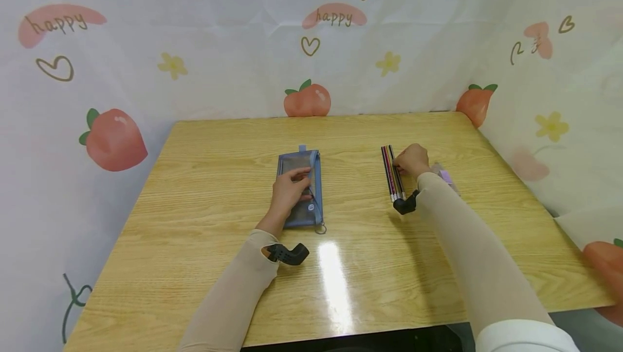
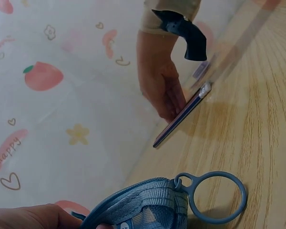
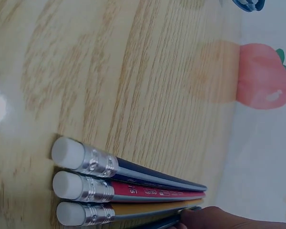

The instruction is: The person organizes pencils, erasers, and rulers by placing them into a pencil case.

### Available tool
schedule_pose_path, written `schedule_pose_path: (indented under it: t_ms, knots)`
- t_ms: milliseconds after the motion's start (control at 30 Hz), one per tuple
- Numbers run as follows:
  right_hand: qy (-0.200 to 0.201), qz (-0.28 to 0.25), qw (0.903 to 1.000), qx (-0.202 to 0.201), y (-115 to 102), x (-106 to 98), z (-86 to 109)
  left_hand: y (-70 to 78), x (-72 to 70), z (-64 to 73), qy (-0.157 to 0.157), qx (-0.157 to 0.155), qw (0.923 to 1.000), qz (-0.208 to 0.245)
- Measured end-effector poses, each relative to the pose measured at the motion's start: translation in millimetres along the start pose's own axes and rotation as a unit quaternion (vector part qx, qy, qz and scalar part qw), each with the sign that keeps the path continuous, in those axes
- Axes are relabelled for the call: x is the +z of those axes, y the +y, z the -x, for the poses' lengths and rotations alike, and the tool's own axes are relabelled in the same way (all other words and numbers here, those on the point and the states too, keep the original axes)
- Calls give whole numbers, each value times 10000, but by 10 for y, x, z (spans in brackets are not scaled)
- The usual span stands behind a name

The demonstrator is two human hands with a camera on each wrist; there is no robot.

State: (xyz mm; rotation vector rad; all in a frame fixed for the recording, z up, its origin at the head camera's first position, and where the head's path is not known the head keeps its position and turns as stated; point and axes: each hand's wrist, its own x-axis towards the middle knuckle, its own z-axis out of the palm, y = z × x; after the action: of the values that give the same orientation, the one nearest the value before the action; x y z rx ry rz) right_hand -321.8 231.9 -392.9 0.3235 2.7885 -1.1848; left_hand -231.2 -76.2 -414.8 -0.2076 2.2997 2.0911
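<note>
A blue mesh pencil case [image 1: 315,214] with a zip and a ring lies left of the table's middle. My left hand [image 1: 287,192] pinches its zip side; in the left wrist view the pencil case [image 2: 155,210] rises between thumb and finger. Several pencils [image 1: 391,173] lie side by side to the right, dark, red and yellow, with white erasers at their near ends. My right hand [image 1: 412,160] pinches the outermost dark pencil [image 3: 164,222] near its far part. Its fingertips are partly hidden in the right wrist view.
Beside the right wrist lies a small purple-and-clear item [image 1: 445,175], partly covered by the sleeve. The wooden table [image 1: 219,179] meets a printed cloth [image 1: 233,71] at the back and right. Black cameras sit on both wrists.
</note>
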Motion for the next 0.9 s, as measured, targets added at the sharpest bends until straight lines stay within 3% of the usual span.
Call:
schedule_pose_path:
  t_ms: [267,500,900]
  knots:
    - [57,201,9998,-55,-30,5,22,27,-7,16,39,24,10000,-32]
    - [205,682,9974,90,4,42,3,-2,-2,26,38,39,9999,-113]
    - [256,416,9984,279,-14,21,50,-9,-4,16,-10,80,9999,-64]
